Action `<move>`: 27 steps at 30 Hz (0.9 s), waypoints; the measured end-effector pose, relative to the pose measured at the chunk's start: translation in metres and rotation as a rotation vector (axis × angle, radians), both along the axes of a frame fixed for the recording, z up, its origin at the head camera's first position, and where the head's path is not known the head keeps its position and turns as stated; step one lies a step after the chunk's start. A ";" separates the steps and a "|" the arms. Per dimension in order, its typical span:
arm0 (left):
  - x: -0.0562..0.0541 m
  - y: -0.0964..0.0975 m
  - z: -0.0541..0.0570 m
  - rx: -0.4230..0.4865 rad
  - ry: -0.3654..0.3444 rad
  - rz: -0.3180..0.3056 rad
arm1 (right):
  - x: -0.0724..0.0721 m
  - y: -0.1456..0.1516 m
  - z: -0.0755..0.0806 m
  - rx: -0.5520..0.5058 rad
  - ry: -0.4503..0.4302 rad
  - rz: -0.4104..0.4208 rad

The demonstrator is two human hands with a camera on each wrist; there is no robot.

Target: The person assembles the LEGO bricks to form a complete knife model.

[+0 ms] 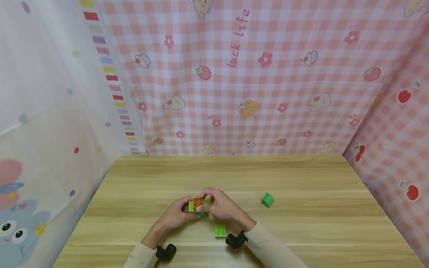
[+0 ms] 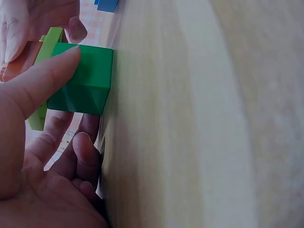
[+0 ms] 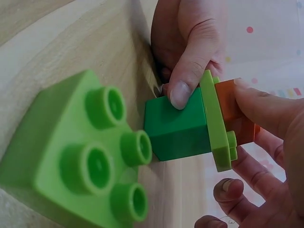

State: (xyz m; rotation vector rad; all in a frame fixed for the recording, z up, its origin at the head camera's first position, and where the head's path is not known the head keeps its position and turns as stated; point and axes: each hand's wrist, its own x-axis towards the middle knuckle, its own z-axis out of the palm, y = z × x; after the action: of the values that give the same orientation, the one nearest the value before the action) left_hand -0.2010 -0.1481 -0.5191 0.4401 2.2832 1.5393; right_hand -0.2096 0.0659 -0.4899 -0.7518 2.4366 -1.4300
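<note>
Low over the table, my left hand (image 1: 175, 214) grips a dark green brick (image 3: 178, 128), its thumb lying along one side. A thin lime-green plate (image 3: 214, 121) sits on top of that brick, wider than it at both ends. On the plate's middle is an orange brick (image 1: 198, 203), which my right hand (image 1: 221, 204) pinches between thumb and fingers. Whether the orange brick is fully seated cannot be told. Just in front of the right hand, a light green studded brick (image 1: 220, 231) rests on the table.
To the right lies a green brick with a curved side (image 1: 267, 200). A blue piece (image 2: 108, 4) is mostly hidden behind my right hand in the head view. The wooden table (image 1: 301, 230) meets a pink checked cloth (image 1: 234, 93) at its far edge, with more cloth at both sides.
</note>
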 end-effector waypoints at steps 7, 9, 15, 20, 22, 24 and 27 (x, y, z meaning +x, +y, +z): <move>0.001 -0.001 0.003 -0.004 -0.005 -0.002 | 0.001 -0.001 0.000 -0.013 0.004 -0.002; 0.001 0.000 0.003 -0.006 -0.005 -0.001 | 0.002 -0.001 0.001 -0.013 0.003 -0.007; 0.001 0.001 0.004 -0.007 -0.006 0.003 | 0.003 0.000 0.001 -0.022 0.003 -0.023; 0.000 0.001 0.002 0.005 -0.009 -0.005 | 0.003 0.000 0.000 -0.028 -0.004 -0.030; 0.000 0.001 0.002 0.005 -0.010 -0.006 | 0.004 0.000 0.001 -0.024 -0.008 -0.030; 0.000 0.000 0.002 0.005 -0.006 -0.006 | 0.004 0.000 0.001 -0.020 -0.007 -0.025; 0.000 0.000 0.002 -0.009 0.002 -0.002 | 0.005 -0.001 0.003 -0.015 -0.002 -0.017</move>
State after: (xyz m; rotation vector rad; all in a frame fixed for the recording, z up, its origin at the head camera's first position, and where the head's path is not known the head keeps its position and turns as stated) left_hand -0.2008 -0.1485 -0.5168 0.4414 2.2900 1.5276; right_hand -0.2049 0.0651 -0.4874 -0.7345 2.4394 -1.4566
